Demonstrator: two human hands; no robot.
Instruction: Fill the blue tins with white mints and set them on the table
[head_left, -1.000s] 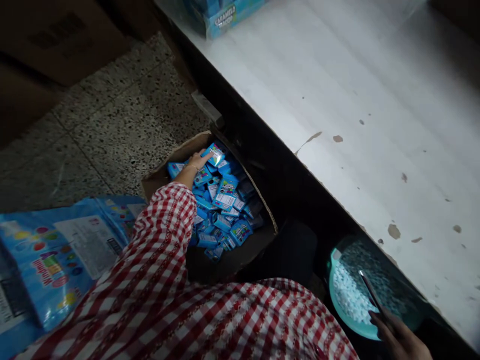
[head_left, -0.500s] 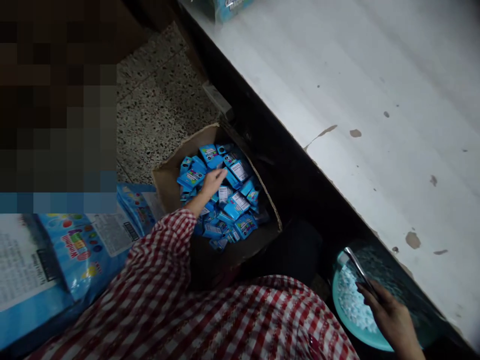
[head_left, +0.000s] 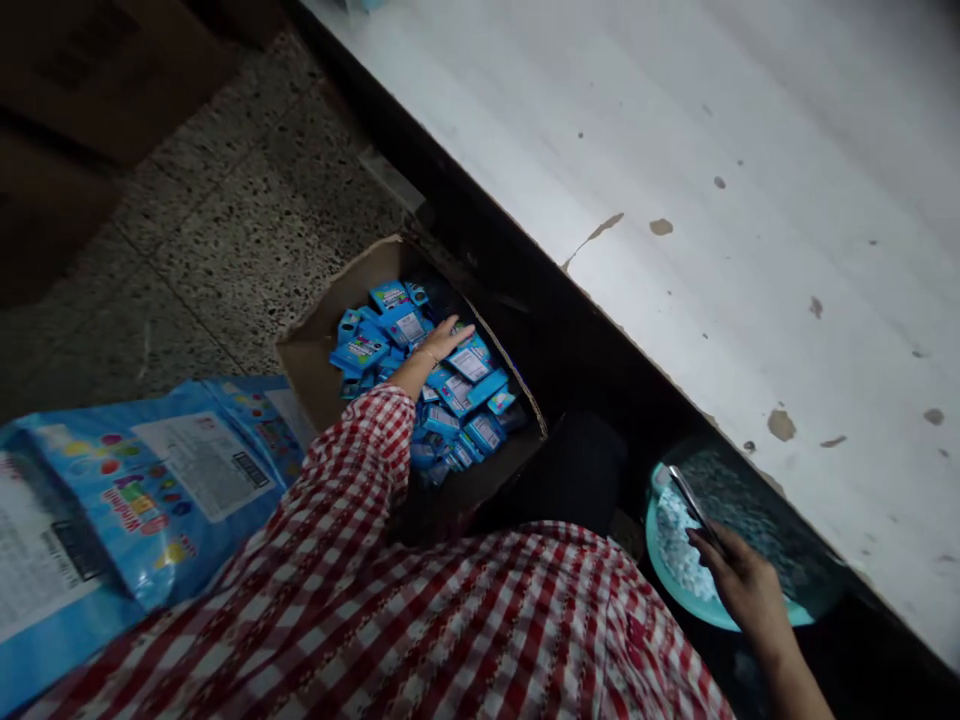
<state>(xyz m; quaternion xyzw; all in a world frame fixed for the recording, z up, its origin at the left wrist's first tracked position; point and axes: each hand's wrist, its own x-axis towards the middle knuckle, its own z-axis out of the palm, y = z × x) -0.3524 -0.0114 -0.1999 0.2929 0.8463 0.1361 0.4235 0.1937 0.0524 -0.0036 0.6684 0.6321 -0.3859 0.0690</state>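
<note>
My left hand (head_left: 444, 343) reaches into a cardboard box (head_left: 309, 350) and rests on a heap of small blue packets (head_left: 364, 348). Its fingers are stretched out, palm down, and no packet is gripped in them. At the lower right, my right hand (head_left: 742, 585) is closed round a shiny metal utensil (head_left: 691, 502). The utensil slants over a turquoise basin (head_left: 709, 612) that holds small pale pieces (head_left: 673, 530). Its kind cannot be made out, since my hand hides one end.
A white tabletop (head_left: 675, 330) with worn spots fills the upper right, its dark edge running diagonally past box and basin. Large blue printed bags (head_left: 172, 490) lie at my left. Brown cartons (head_left: 112, 70) stand on the speckled floor (head_left: 247, 220) at the upper left.
The view has shifted slightly. My left hand has slid right across the packets and its fingers are more stretched out. The right hand still holds the utensil over the basin.
</note>
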